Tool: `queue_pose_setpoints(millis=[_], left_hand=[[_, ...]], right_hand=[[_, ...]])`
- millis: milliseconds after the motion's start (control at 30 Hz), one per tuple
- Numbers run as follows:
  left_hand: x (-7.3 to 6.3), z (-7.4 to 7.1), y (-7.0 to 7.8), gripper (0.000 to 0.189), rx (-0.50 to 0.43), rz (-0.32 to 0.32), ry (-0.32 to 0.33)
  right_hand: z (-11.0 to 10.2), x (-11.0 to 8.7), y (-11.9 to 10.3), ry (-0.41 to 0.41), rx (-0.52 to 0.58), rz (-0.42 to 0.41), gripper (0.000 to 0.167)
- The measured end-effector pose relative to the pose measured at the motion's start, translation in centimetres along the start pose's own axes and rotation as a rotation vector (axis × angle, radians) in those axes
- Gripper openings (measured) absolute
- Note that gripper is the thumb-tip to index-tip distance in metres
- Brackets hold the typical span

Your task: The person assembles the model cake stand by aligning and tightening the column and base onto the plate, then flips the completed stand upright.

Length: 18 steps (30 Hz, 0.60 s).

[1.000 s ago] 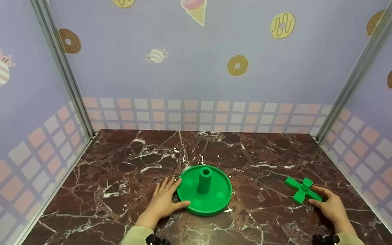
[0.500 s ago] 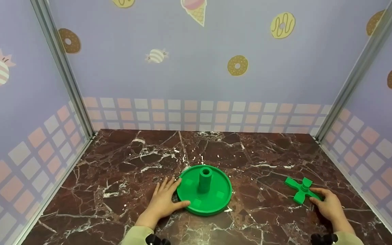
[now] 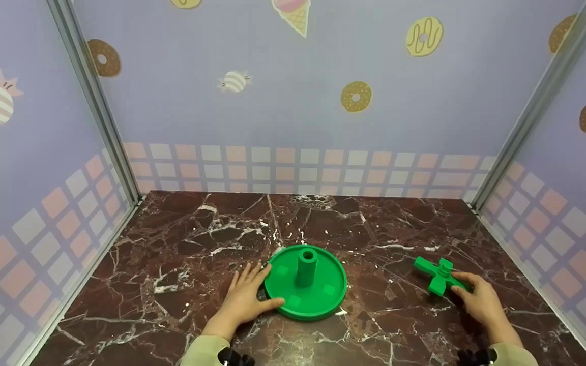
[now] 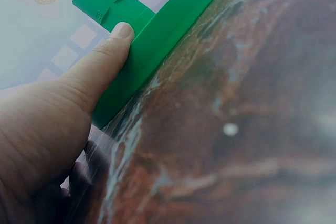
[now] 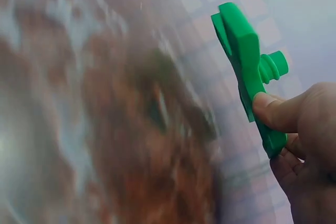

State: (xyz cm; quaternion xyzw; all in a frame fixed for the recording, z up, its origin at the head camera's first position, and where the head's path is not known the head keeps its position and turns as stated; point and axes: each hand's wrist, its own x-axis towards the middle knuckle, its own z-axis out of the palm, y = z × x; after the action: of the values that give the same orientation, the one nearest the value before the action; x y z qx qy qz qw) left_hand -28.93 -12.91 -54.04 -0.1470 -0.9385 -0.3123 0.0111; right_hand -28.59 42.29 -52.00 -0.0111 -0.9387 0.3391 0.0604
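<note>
Centred on the table, a round green base with a raised rim carries an upright hollow post. My left hand rests against its left side with fingers spread and fairly straight. In the left wrist view the thumb lies on the base's edge beside the post, which bears small raised digits. Off to the right, my right hand pinches one arm of a green cross-shaped piece between thumb and fingers. That piece is raised above the tabletop, and a ridged round knob sticks out from its middle.
Dark red marbled stone forms the tabletop. Purple panels with printed sweets close in the back and both sides, joined by metal corner posts. A small dark arrow mark lies right of the base.
My right hand has lifted the cross-shaped piece off the table and shifted it slightly left, tilting it. The left hand and the round base stay put.
</note>
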Motion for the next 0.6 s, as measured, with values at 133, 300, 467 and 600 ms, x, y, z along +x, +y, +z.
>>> queue_pose_setpoints(millis=[133,300,467,600], left_hand=[[0.0,0.1,-0.1,0.097,0.0,-0.001,0.0],[-0.1,0.0,-0.1,0.098,-0.005,-0.001,-0.004],[0.0,-0.1,-0.1,0.097,-0.003,0.004,-0.002],[0.1,0.0,-0.2,0.097,0.001,-0.003,-0.009]], right_hand=[[0.3,-0.1,-1.6,0.014,0.012,-0.038,0.043],[0.7,0.1,-3.6,0.018,0.052,-0.063,0.039],[1.4,0.3,-5.4,0.012,0.146,-0.069,0.036],[2.1,0.5,-6.8,0.001,0.183,-0.067,0.034]])
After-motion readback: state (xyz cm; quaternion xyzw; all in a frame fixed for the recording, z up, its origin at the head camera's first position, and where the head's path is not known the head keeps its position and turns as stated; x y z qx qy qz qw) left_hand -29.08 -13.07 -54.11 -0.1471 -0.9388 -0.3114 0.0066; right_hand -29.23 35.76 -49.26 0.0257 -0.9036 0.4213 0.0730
